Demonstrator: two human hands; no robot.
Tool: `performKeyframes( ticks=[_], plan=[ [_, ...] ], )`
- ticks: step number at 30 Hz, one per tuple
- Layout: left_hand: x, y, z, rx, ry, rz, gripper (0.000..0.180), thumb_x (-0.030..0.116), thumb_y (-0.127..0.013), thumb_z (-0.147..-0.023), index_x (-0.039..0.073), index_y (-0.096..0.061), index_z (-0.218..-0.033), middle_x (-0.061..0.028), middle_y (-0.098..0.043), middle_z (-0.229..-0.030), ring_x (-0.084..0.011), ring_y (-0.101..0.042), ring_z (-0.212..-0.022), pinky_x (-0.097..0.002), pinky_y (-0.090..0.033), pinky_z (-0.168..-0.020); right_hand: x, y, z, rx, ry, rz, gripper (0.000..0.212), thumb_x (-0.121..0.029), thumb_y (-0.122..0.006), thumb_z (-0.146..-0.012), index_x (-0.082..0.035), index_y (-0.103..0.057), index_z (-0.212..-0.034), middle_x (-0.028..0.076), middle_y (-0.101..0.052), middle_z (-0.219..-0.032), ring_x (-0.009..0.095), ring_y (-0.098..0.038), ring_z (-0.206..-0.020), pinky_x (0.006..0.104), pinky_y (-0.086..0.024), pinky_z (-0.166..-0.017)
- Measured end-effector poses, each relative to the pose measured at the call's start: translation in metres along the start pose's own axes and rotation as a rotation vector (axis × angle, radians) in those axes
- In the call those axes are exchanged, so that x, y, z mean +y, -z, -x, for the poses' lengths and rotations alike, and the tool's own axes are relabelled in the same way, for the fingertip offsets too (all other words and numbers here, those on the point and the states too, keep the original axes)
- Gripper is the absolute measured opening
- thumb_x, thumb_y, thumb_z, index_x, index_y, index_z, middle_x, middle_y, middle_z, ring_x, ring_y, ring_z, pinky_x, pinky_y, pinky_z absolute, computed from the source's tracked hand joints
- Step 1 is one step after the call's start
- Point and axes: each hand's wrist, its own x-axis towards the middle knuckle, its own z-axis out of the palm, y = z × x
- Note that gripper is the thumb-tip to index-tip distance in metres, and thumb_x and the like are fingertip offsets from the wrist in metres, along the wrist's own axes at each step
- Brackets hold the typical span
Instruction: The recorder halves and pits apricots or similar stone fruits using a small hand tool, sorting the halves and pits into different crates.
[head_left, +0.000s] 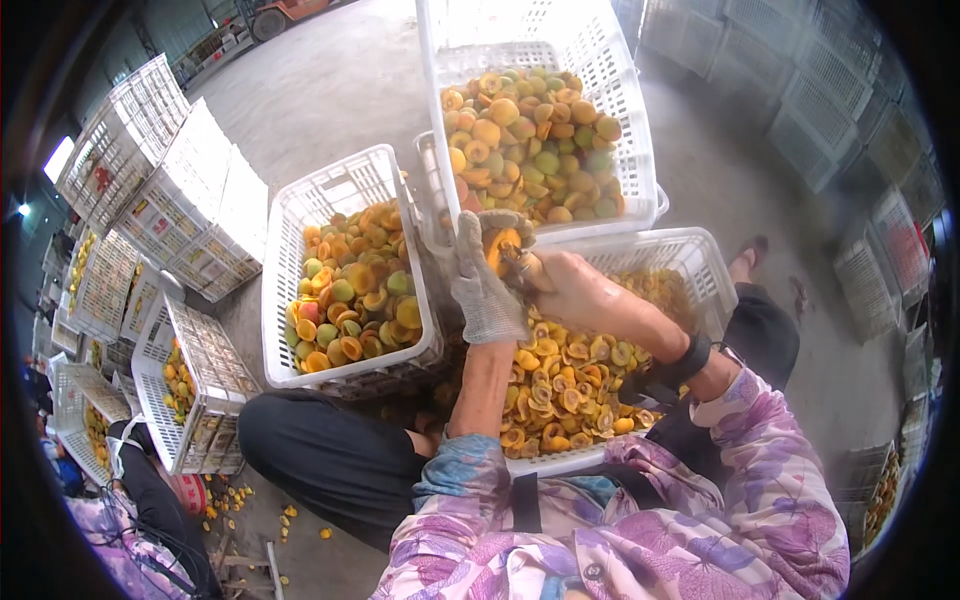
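In a knitted glove, my left hand is wrapped round a yellow-orange peach half, cut side showing. My bare right hand meets it from the right, its fingers closed on a small pitting tool. The tool's tip is against the fruit, and most of its handle is hidden in my fist. Below both hands, between my legs, a white crate contains many hollowed yellow peach pieces. Just beyond the hands, a tilted white crate holds peach halves, several still greenish.
At the left stands another white crate full of peach halves. Stacked crates rise farther left, and more line the right side. Another person's leg shows at lower left, near fruit pieces scattered on the floor. An orange vehicle is far back.
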Motion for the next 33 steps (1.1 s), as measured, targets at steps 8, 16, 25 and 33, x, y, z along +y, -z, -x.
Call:
performKeyframes(
  ticks=[8, 16, 25, 33],
  plan=[
    [-0.001, -0.013, 0.001, 0.136, 0.033, 0.078, 0.039, 0.038, -0.054, -0.097, 0.004, -0.063, -0.081, -0.0064, -0.063, -0.073, -0.016, -0.06, -0.067, -0.0258, -0.049, -0.058, 0.024, -0.016, -0.002, 0.009, 0.109, 0.245, 0.022, -0.001, -0.065, -0.074, 0.004, -0.054, -0.093, 0.028, -0.059, -0.079, 0.045, -0.059, -0.074, 0.0457, -0.047, -0.065],
    [0.015, -0.01, 0.001, -0.022, 0.028, 0.069, 0.047, 0.04, -0.057, -0.096, 0.001, -0.062, -0.071, -0.0075, -0.064, -0.065, -0.0163, -0.059, -0.055, -0.0247, -0.047, -0.049, -0.006, 0.007, 0.008, -0.006, 0.214, 0.424, 0.008, -0.003, -0.054, -0.083, 0.0, -0.052, -0.091, 0.017, -0.054, -0.073, 0.034, -0.06, -0.067, 0.0404, -0.043, -0.056],
    [-0.004, 0.0, 0.002, -0.115, -0.289, -0.196, 0.058, 0.048, -0.054, -0.097, -0.002, -0.066, -0.069, -0.0043, -0.061, -0.061, -0.0091, -0.052, -0.051, -0.0214, -0.037, -0.047, -0.005, -0.001, 0.011, -0.079, 0.052, 0.201, 0.017, 0.0, -0.056, -0.081, 0.005, -0.044, -0.092, 0.026, -0.054, -0.076, 0.045, -0.056, -0.077, 0.0479, -0.044, -0.066],
    [-0.005, -0.007, 0.01, -0.14, -0.221, -0.362, 0.056, 0.044, -0.054, -0.098, 0.0, -0.064, -0.065, -0.0033, -0.059, -0.056, -0.0086, -0.052, -0.051, -0.0221, -0.038, -0.047, 0.03, 0.021, 0.016, -0.502, -0.011, -0.063, 0.023, -0.001, -0.055, -0.081, 0.002, -0.05, -0.103, 0.021, -0.059, -0.075, 0.036, -0.059, -0.066, 0.0453, -0.045, -0.055]
  ],
)
